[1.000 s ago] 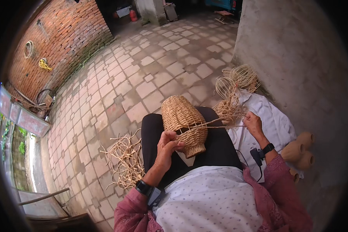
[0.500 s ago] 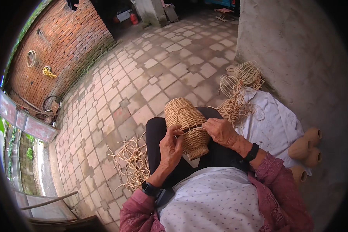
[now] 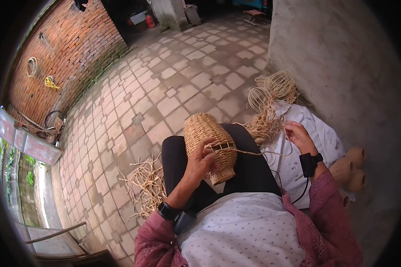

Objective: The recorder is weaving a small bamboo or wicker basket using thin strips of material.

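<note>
Two hands are occupied with one woven basket [image 3: 203, 132], which is laid tilted on the dark trousers [image 3: 254, 175] of the lap, its narrow neck turned toward the body. By the left hand [image 3: 200, 163] the basket is grasped at its left side, near the gap where bare upright strands [image 3: 224, 145] are seen. By the right hand [image 3: 300, 135], raised over the white cloth [image 3: 323, 138], a cord [image 3: 254, 154] seems to be pinched with the fingertips; the exact grip is too small to be told. From the gap the cord is led out in a slack curve. For good weaving, it is judged, the slack should be drawn evenly, each upright should be passed in turn, and every row should be pressed closely to its neighbour. If too strongly pulled, the uprights could be bent inward.
</note>
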Tool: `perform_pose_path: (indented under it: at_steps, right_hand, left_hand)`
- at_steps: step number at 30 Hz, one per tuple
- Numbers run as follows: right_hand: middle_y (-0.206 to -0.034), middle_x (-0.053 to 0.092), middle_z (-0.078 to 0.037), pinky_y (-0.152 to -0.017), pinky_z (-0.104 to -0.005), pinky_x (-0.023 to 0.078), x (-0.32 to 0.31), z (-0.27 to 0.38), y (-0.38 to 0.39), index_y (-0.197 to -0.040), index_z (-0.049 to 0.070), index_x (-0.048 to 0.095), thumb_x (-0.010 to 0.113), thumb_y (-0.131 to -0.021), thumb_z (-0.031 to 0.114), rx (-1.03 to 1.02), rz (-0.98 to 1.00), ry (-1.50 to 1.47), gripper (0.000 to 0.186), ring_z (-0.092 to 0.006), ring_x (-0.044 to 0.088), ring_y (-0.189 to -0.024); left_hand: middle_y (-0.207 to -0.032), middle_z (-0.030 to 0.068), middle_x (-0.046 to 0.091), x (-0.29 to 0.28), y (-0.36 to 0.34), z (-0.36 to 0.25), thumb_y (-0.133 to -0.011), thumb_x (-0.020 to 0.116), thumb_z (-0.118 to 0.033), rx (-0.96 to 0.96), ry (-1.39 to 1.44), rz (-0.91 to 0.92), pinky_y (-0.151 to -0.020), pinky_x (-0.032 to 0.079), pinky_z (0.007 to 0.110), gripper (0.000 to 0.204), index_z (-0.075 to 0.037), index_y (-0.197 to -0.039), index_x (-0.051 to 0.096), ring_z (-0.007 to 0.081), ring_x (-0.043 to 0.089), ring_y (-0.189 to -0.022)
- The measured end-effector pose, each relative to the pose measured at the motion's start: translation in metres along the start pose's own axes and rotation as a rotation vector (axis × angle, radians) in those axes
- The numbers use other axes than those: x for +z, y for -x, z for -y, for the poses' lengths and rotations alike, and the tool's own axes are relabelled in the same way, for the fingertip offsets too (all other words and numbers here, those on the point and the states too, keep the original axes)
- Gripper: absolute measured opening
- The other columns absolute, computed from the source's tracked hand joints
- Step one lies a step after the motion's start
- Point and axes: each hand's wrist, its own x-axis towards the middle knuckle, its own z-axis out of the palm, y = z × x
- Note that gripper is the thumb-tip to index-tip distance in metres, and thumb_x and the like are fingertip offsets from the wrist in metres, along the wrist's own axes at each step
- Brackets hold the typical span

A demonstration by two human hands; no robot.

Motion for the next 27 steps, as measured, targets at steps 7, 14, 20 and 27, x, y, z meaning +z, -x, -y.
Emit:
perform_pose_path:
  at_steps: [7, 14, 20, 27]
  right_hand:
    - [-0.075, 0.062, -0.003, -0.059, -0.0242, 0.054, 0.176, 0.006, 0.065, -0.089, 0.006, 0.057, 0.067, -0.085, 0.015, 0.165, 0.472, -0.043, 0.015, -0.0102, 0.062, -0.065]
    - [-0.071, 0.060, -0.003, -0.046, -0.0213, 0.047, 0.195, -0.020, 0.089, -0.085, 0.005, 0.056, 0.069, -0.080, 0.014, 0.165, 0.345, 0.189, 0.017, -0.0085, 0.056, -0.057]
    - [-0.070, 0.062, -0.006, -0.056, -0.0257, 0.046, 0.197, -0.034, 0.102, -0.081, 0.000, 0.062, 0.064, -0.073, 0.008, 0.028, 0.174, 0.303, 0.012, -0.0135, 0.057, -0.059]
    - [-0.066, 0.062, -0.006, -0.052, -0.0273, 0.047, 0.198, -0.046, 0.098, -0.079, -0.001, 0.061, 0.065, -0.075, 0.012, -0.148, 0.127, 0.432, 0.014, -0.0140, 0.059, -0.057]
  left_hand:
    - [-0.096, 0.0084, 0.054, 0.013, 0.010, 0.004, -0.088, 0.057, -0.017, -0.036, 0.312, -0.162, -0.067, 0.052, 0.027, 0.037, -0.005, -0.122, 0.047, 0.0149, 0.062, -0.075]
    - [-0.092, 0.0085, 0.058, 0.023, 0.029, 0.020, -0.091, 0.054, -0.016, 0.078, 0.212, -0.150, -0.069, 0.051, 0.026, 0.031, -0.004, -0.119, 0.050, 0.0119, 0.059, -0.075]
    - [-0.091, 0.0060, 0.060, 0.028, 0.040, 0.018, -0.089, 0.058, -0.019, 0.185, -0.125, -0.081, -0.070, 0.047, 0.026, 0.033, -0.003, -0.117, 0.052, 0.0105, 0.060, -0.076]
    - [-0.083, 0.0091, 0.063, 0.033, 0.040, 0.009, -0.087, 0.058, -0.016, 0.233, -0.141, -0.135, -0.065, 0.048, 0.026, 0.029, -0.004, -0.113, 0.054, 0.0125, 0.062, -0.068]
